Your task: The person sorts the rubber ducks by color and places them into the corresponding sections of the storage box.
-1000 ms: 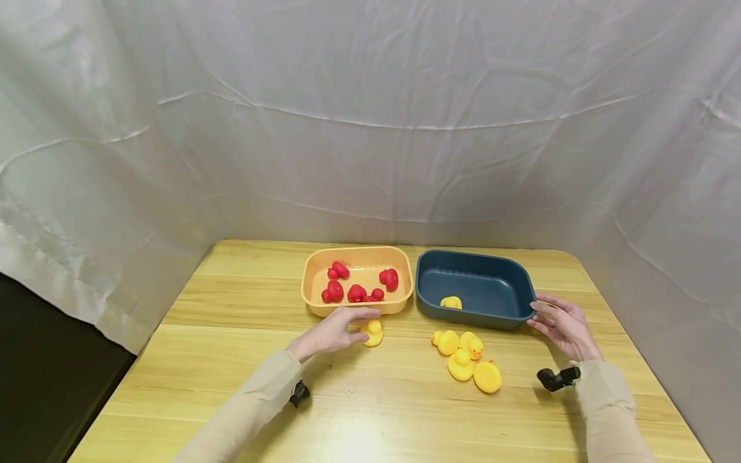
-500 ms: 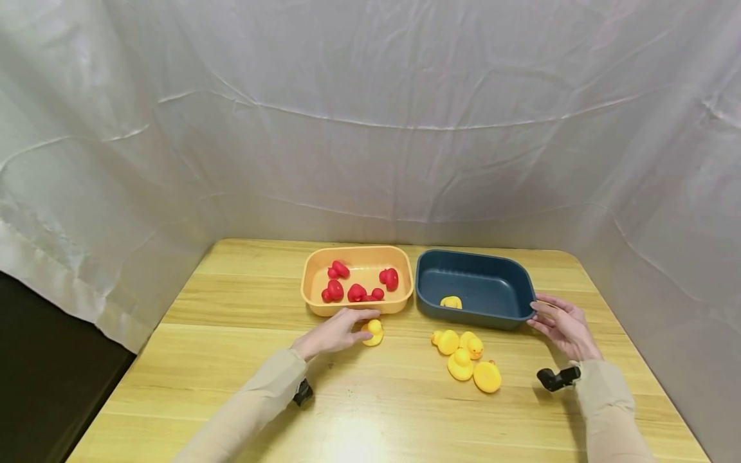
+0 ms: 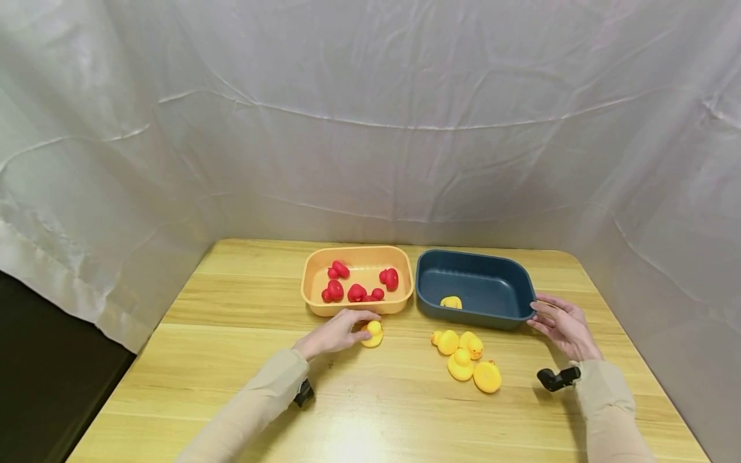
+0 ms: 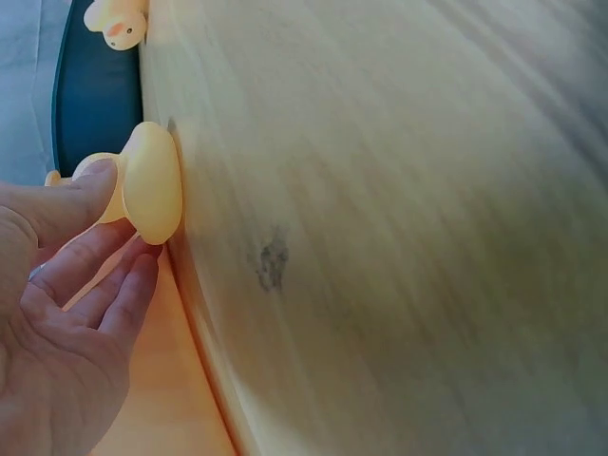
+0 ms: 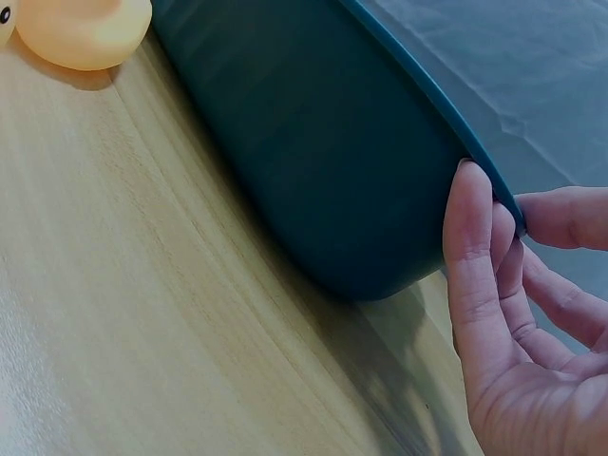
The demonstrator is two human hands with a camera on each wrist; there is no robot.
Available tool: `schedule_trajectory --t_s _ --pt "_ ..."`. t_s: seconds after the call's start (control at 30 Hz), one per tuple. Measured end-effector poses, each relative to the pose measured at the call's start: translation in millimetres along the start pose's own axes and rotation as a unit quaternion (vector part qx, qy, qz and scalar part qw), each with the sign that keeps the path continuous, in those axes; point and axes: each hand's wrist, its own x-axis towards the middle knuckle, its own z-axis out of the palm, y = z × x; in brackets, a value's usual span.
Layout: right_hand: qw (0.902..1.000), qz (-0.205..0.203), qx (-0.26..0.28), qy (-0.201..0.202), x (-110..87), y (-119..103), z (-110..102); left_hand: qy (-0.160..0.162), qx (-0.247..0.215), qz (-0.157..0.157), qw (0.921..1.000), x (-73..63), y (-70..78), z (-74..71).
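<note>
- The left hand (image 3: 336,333) has its thumb on one side of a yellow duck (image 3: 374,330) and its fingers on the other, so it holds the duck in a small pinch.
- That duck is down on the wooden table (image 3: 399,411), just in front of the orange box (image 3: 365,258).
- The right hand (image 3: 566,328) pinches the near right corner of the blue box (image 3: 492,289), with thumb and fingers on both sides of the edge.
- Inside the blue box, by the front wall, is one duck (image 3: 451,302), yellow too.
- Four more ducks (image 3: 460,365), all yellow, lie close together on the table in front of the blue box.
- Red toys (image 3: 392,279) lie in the orange box. That box is just beside the blue one, on its left.
- Both arms have light sleeves (image 3: 255,392).
- A pale, shiny cloth (image 3: 370,161) hangs behind the table.
</note>
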Motion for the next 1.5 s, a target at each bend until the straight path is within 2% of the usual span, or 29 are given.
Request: schedule_trajectory --t_s 0.3,0.43,0.53,0.73,0.9,1.23,1.37,1.5 --pt "1.0000 0.005 -0.003 0.004 0.7 0.3 -0.2 -0.006 -0.009 0.001 0.9999 -0.4 3.0 0.1" --pt "1.0000 0.004 0.001 0.002 1.0 0.2 -0.4 0.000 -0.017 0.018 0.9997 -0.2 3.6 -0.4" --pt "1.0000 0.002 0.002 0.000 1.0 0.3 -0.5 0.004 -0.040 0.026 0.9989 -0.2 3.6 -0.9" --pt "1.0000 0.000 0.002 -0.004 0.7 0.7 -1.0 0.014 -0.094 0.018 0.9953 -0.2 4.7 -2.0" --pt "1.0000 -0.001 -0.002 -0.004 0.6 0.9 -1.3 0.027 -0.105 0.014 0.9940 0.0 7.7 -3.3" --pt "1.0000 0.004 0.003 0.004 0.5 0.4 -0.6 0.072 -0.098 -0.001 0.9925 -1.0 16.7 -7.3" --pt "1.0000 0.000 0.002 0.005 -0.1 1.2 -0.6 0.098 -0.106 0.002 0.9896 1.8 19.2 -7.1" --pt "1.0000 0.002 0.003 0.005 0.4 1.0 -0.6 0.122 -0.124 0.019 0.9846 6.6 23.3 -8.8"
